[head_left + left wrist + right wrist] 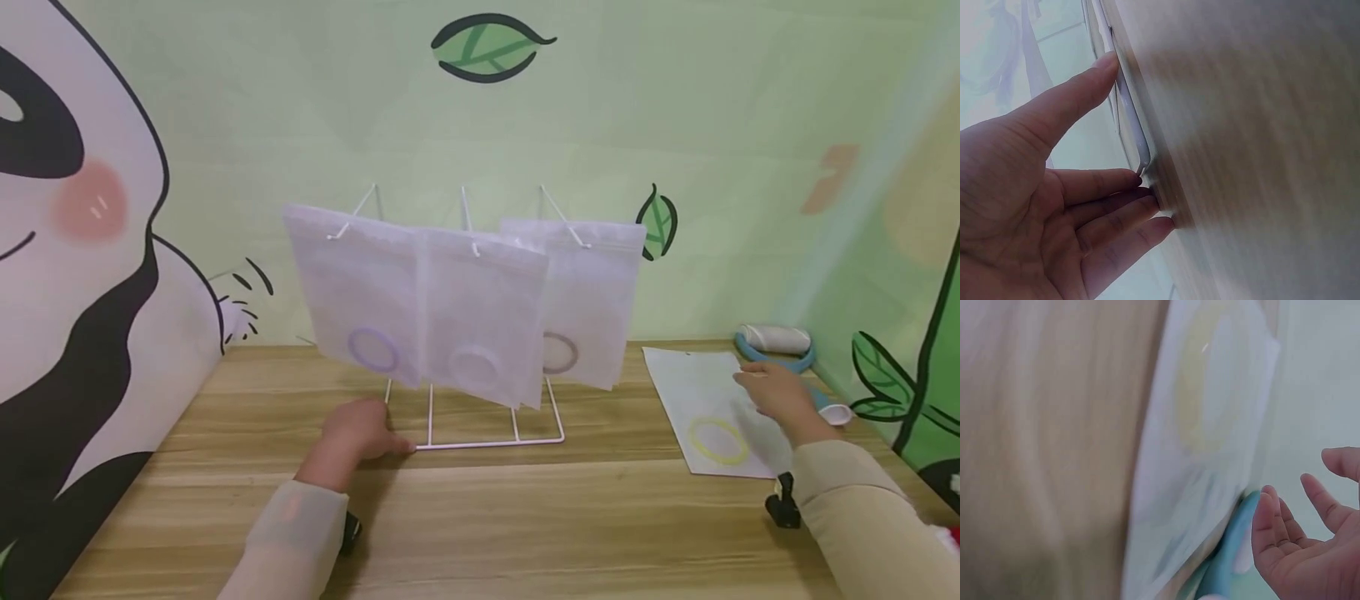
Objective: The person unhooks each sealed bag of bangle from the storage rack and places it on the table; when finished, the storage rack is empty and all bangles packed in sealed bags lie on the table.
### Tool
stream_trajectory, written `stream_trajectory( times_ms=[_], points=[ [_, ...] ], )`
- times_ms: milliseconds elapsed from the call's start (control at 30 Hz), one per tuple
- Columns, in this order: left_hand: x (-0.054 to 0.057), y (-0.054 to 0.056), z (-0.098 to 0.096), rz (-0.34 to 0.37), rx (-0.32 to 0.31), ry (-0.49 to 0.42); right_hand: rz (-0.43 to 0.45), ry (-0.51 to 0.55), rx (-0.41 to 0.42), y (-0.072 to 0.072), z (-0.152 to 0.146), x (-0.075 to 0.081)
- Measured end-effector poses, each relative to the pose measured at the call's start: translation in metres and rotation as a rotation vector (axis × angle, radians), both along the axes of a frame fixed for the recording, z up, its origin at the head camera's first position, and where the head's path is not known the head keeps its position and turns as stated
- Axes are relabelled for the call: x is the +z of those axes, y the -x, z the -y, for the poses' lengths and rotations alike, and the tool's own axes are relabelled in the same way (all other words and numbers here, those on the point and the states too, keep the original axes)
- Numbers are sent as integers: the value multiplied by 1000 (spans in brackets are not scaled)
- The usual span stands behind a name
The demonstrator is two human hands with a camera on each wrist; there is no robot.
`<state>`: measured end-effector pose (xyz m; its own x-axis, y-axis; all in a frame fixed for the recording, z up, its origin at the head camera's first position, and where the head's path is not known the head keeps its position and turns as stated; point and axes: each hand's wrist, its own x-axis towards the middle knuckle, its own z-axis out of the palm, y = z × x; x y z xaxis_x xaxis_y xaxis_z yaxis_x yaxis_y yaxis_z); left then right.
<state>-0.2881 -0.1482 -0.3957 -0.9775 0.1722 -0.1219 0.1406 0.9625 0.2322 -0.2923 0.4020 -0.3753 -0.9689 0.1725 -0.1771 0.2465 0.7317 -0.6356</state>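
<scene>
A white wire rack point(487, 444) stands on the table with white, translucent pouches hanging from its three hooks. A purple ring point(372, 349) shows on the left pouch point(352, 283), a pale ring on the middle pouch point(483, 308), and a brownish ring on the right pouch point(592, 292). My left hand point(362, 429) rests at the rack's front left corner, thumb against the base wire, fingers nearly straight. Another pouch point(675, 383) with a yellow ring point(718, 441) lies flat at the right. My right hand point(780, 398) is over its right edge, fingers loosely bent and holding nothing.
Behind my right hand, a white roll point(776, 337) and a blue ring-shaped thing point(798, 363) lie near the back right corner. A small white-ended thing point(836, 414) is beside my right wrist. A wall with leaf and panda pictures stands directly behind the table point(525, 525).
</scene>
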Motion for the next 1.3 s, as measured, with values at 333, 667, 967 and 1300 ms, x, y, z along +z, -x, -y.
stream_trajectory(
  times_ms=[333,667,967,1300],
  points=[
    [1,-1,0,-16,-13,3,-301,18,91,8,77,29],
    [2,-2,1,-12,-11,4,-530,131,83,0,142,57],
    [1,-1,1,-24,-14,8,-610,198,41,-2,165,61],
    [3,-4,1,-28,-13,10,-642,210,27,-6,175,64]
  ],
)
